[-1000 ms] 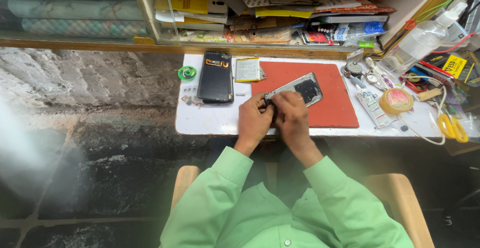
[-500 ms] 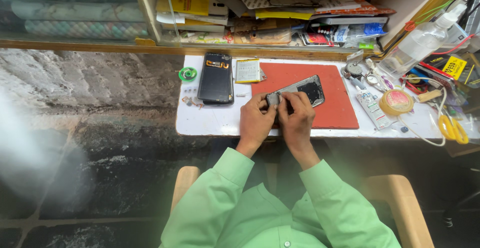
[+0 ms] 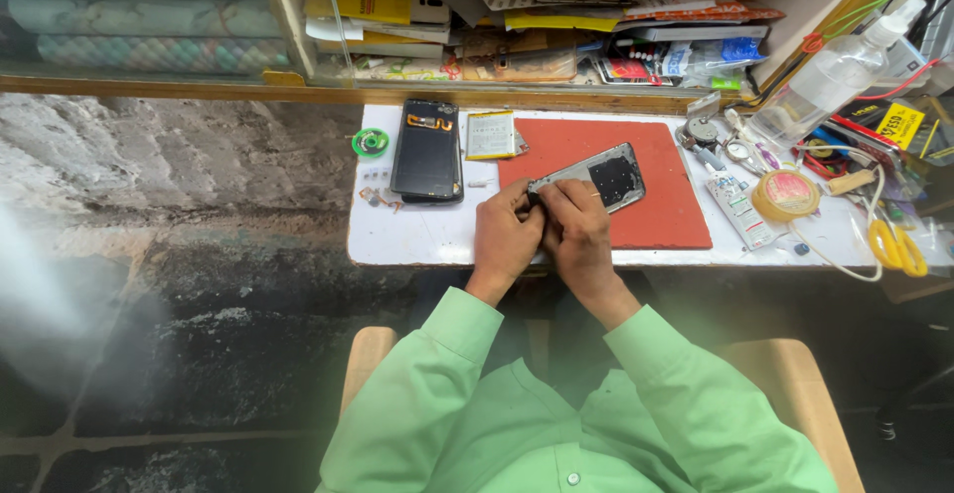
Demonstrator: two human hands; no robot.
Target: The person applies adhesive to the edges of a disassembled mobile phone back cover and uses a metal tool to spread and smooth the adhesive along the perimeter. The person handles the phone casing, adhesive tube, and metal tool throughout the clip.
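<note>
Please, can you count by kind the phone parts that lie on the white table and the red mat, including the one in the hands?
Opened phone body, held by left hand and right hand: 1
Dark back cover: 1
Flat battery: 1
Total: 3, on the white table and red mat.

I see an opened phone body (image 3: 596, 177), grey framed with dark insides, lying tilted on the red mat (image 3: 666, 215), its near end under fingers.
</note>
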